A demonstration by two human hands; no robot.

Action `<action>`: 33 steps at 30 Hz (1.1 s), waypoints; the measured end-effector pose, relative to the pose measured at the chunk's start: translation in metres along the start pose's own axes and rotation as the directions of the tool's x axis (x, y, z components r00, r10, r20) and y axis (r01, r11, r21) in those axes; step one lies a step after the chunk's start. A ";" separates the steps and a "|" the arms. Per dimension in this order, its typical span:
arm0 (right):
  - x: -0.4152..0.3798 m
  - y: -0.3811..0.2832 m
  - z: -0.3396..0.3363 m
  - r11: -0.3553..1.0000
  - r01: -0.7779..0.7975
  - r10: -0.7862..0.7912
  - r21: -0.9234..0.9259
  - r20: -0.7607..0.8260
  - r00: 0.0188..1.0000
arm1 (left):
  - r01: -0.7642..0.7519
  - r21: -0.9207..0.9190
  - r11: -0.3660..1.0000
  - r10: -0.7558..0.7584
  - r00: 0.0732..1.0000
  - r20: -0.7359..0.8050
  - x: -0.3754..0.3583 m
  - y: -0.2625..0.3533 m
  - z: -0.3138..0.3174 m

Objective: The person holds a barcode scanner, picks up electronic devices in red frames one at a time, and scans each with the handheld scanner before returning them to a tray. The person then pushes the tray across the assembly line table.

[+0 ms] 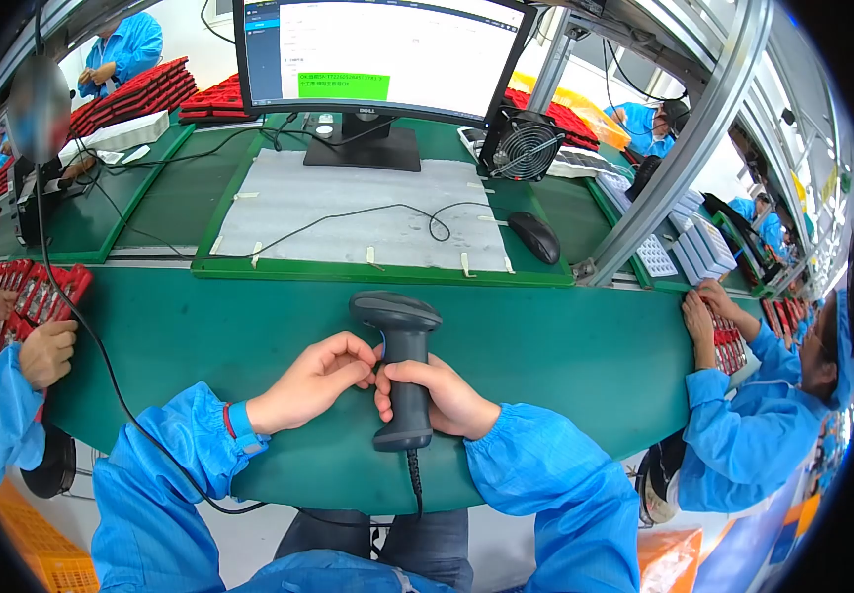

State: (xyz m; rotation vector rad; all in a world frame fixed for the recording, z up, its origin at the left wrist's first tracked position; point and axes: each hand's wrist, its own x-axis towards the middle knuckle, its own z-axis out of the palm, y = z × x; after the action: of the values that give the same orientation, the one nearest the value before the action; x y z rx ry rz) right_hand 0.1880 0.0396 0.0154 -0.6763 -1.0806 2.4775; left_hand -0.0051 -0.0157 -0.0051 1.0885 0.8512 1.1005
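Note:
In the middle of the head view, a dark grey handheld barcode scanner (407, 371) stands upright over the green work surface (200, 331), its cable running down toward my lap. My right hand (442, 397) wraps round the scanner's handle from the right. Close by on the other side, my left hand (323, 378) has its thumb and fingers pinched together beside the trigger. Its fingertips are at my right fingers, and whatever they hold, if anything, is too small to make out. A blue band (241, 423) circles my left wrist.
Behind stand a monitor (377, 54), a black mouse (533, 237) and a fan (524, 148). A black cable (101, 346) hangs at left. Co-workers' hands hold red trays of parts at left (37, 296) and right (728, 341). A metal post (689, 138) rises at right.

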 end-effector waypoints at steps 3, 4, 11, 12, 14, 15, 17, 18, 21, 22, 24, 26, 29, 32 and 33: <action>0.000 0.000 -0.001 1.000 -0.007 0.007 -0.001 -0.001 1.000 | -0.003 -0.006 1.000 0.003 1.000 -0.001 0.000 -0.001 0.000; 0.000 0.000 -0.001 1.000 -0.011 0.011 -0.002 0.001 1.000 | -0.005 -0.007 1.000 0.005 1.000 -0.004 0.000 -0.001 0.000; 0.001 0.002 0.000 1.000 0.020 -0.020 0.010 -0.011 1.000 | -0.072 0.126 0.989 0.068 0.997 0.033 -0.004 0.007 0.004; 0.001 0.003 0.000 0.999 0.031 -0.031 0.013 -0.023 0.999 | -0.147 0.377 0.915 0.153 0.988 0.014 -0.012 0.015 0.005; 0.001 0.004 -0.001 0.999 0.037 -0.036 0.022 -0.028 0.999 | -0.230 0.789 0.569 0.324 0.945 0.042 -0.035 0.036 -0.003; 0.001 0.004 0.000 0.999 0.044 -0.044 0.017 -0.023 0.999 | -0.238 0.916 0.322 0.397 0.912 0.097 -0.047 0.043 -0.012; 0.002 0.005 0.001 0.998 0.068 -0.068 -0.007 -0.030 0.997 | -0.084 0.996 0.003 0.452 0.889 0.074 -0.075 0.050 -0.036; 0.001 0.005 0.003 0.997 0.070 -0.071 -0.018 -0.035 0.997 | 0.050 0.997 -0.064 0.478 0.878 -0.013 -0.092 0.050 -0.055; 0.001 0.004 0.007 0.995 0.079 -0.082 -0.059 -0.044 0.996 | 0.440 0.869 -0.228 0.513 0.812 -0.277 -0.145 0.061 -0.117; 0.001 0.004 0.007 0.994 0.084 -0.087 -0.071 -0.042 0.995 | 0.510 0.819 -0.262 0.559 0.772 -0.302 -0.162 0.064 -0.139; 0.001 0.004 0.011 0.990 0.096 -0.101 -0.099 -0.050 0.994 | 0.616 0.717 -0.328 0.598 0.723 -0.347 -0.185 0.071 -0.176; 0.001 0.005 0.013 0.988 0.105 -0.113 -0.117 -0.071 0.991 | 0.628 0.634 -0.451 0.591 0.743 -0.316 -0.197 0.081 -0.200; -0.001 0.007 0.015 0.986 0.118 -0.130 -0.118 -0.097 0.987 | 0.583 0.618 -0.527 0.367 0.812 -0.453 -0.196 0.101 -0.206; -0.007 0.012 0.017 0.986 0.130 -0.143 -0.103 -0.129 0.981 | 0.529 0.512 -0.677 0.386 0.847 -0.366 -0.175 0.082 -0.210; -0.010 0.015 0.018 0.985 0.136 -0.150 -0.102 -0.136 0.979 | 0.525 0.436 -0.731 0.419 0.849 -0.322 -0.168 0.071 -0.212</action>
State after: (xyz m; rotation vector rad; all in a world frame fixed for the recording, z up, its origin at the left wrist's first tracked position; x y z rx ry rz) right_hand 0.1838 0.0147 0.0179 -0.7628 -1.1527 2.2328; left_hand -0.2641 -0.1199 0.0089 2.2075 3.0150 -0.6407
